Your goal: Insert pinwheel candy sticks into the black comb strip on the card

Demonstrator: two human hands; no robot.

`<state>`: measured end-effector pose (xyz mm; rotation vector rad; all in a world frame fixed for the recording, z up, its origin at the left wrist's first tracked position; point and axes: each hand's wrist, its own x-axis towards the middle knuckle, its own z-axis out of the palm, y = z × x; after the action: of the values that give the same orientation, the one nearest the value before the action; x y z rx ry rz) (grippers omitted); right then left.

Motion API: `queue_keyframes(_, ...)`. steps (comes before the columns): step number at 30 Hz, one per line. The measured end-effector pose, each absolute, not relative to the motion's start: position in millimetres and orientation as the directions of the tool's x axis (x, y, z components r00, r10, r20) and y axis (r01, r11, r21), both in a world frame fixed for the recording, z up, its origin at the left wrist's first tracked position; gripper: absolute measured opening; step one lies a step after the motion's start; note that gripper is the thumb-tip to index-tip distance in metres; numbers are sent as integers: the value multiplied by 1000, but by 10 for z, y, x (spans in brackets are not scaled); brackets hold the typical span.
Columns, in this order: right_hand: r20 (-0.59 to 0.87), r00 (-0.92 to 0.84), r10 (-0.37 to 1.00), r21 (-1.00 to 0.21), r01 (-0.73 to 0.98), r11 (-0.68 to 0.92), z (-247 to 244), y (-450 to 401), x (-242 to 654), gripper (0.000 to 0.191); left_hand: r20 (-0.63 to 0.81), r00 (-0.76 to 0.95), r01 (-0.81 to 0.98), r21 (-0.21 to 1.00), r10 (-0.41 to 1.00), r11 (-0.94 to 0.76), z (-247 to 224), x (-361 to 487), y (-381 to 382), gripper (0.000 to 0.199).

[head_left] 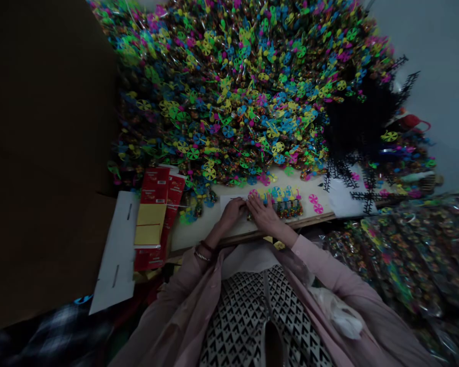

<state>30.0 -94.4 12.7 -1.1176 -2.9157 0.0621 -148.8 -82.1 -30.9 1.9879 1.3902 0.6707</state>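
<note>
On the pale work board (191,232) lies a row of small clear candy-filled tubes (290,208) with pink, yellow and blue plastic tops, joined along a thin black strip. My right hand (265,215) rests over the row's left end, fingers stretched out and flat. Beside it my left hand (232,213) has its fingers bent together at the end of the row, and what they pinch is too small to make out. A white strip of paper (226,200) shows just behind my left hand. Two loose pink wheels (315,204) lie right of the row.
A large heap of candy tubes with coloured wheels (229,102) rises behind the board. Black pronged plastic strips (359,117) are piled at right. Red and yellow cards (153,209) and a white cardboard piece (117,260) lie left. Bagged goods (416,255) fill the right side.
</note>
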Motion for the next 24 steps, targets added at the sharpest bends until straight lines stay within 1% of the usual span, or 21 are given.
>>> queue_keyframes(3,-1,-732,682,-70,680,730,195,-1020,314,64,72,307,616,745,949,-256,-281,-1474,-837,19)
queue_keyframes(5,43,-734,678,-136,668,732,198,-970,416,61,69,308,604,757,949,-251,-273,-1477,-845,18)
queue_keyframes(6,89,-701,707,-177,688,704,191,-896,489,55,66,312,596,763,948,-249,-270,-1485,-848,17)
queue_keyframes(7,143,-627,766,-221,734,642,180,-787,569,49,61,318,586,772,946,-246,-267,-1498,-851,16)
queue_keyframes(9,224,-366,903,-302,855,422,161,-473,712,41,56,332,555,796,942,-242,-256,-1538,-858,15)
queue_keyframes(10,225,-229,947,-330,897,295,154,-284,762,38,57,338,538,807,940,-243,-245,-1562,-863,15)
queue_keyframes(11,189,-144,971,-342,918,203,151,-89,793,36,63,340,524,816,938,-245,-230,-1588,-870,15)
queue_keyframes(12,130,-117,985,-341,927,156,152,98,806,34,71,341,516,819,937,-250,-213,-1613,-879,14)
queue_keyframes(13,65,-129,989,-336,931,144,159,264,804,33,80,339,517,817,938,-256,-195,-1638,-890,14)
queue_keyframes(15,-35,-197,980,-336,926,174,197,495,773,32,90,320,545,797,943,-261,-165,-1678,-918,12)
queue_keyframes(17,-52,-225,973,-340,920,195,276,553,744,29,94,286,570,784,954,-248,-159,-1701,-953,12)
queue_keyframes(19,5,-192,981,-326,928,183,389,440,740,26,105,247,560,796,963,-230,-184,-1702,-986,13)
queue_keyframes(21,107,-157,982,-334,924,184,513,206,755,26,120,206,531,820,971,-214,-230,-1676,-1008,15)
queue_keyframes(22,152,-158,976,-368,907,204,567,66,762,27,125,192,520,828,973,-209,-255,-1653,-1011,15)
queue_keyframes(24,187,-171,967,-505,828,244,631,-212,765,28,131,183,508,836,974,-207,-300,-1593,-1004,16)
